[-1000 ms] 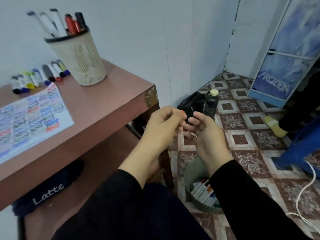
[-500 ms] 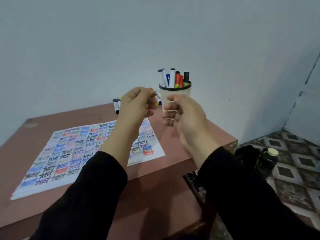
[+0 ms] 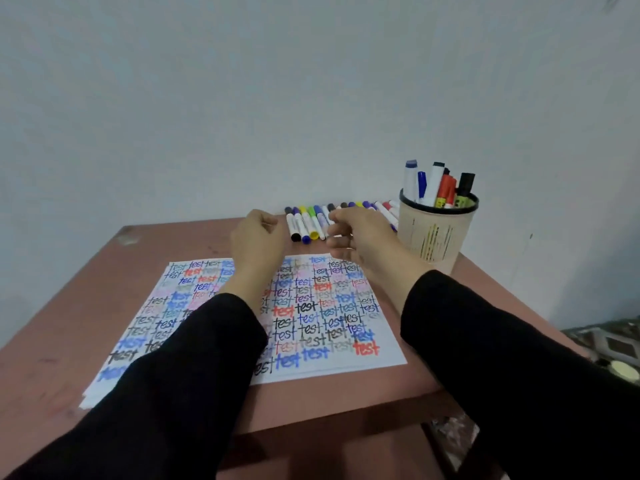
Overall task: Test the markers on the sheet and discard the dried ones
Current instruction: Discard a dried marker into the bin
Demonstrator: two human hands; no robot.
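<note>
A white sheet [image 3: 332, 327] covered with the word "test" in several colours lies on the reddish-brown table [image 3: 86, 306]. Behind it, a row of capped markers [image 3: 308, 225] lies along the wall. A beige mesh cup [image 3: 434, 233] at the back right holds more markers [image 3: 440, 185] standing upright. My left hand [image 3: 258, 244] hovers over the sheet's far edge, fingers curled into a loose fist with nothing visible in it. My right hand [image 3: 363, 237] is beside it, fingers half bent and apart, fingertips at the row of markers and covering its middle.
The table's right edge drops to a patterned tile floor [image 3: 609, 341], where a bottle's pale cap [image 3: 625, 370] shows. A plain white wall stands right behind the table.
My view swung up from the floor bin to the table. Both hands moved from over the bin to above the sheet, then forward and down to the marker row. The orange-tipped marker is no longer seen.
</note>
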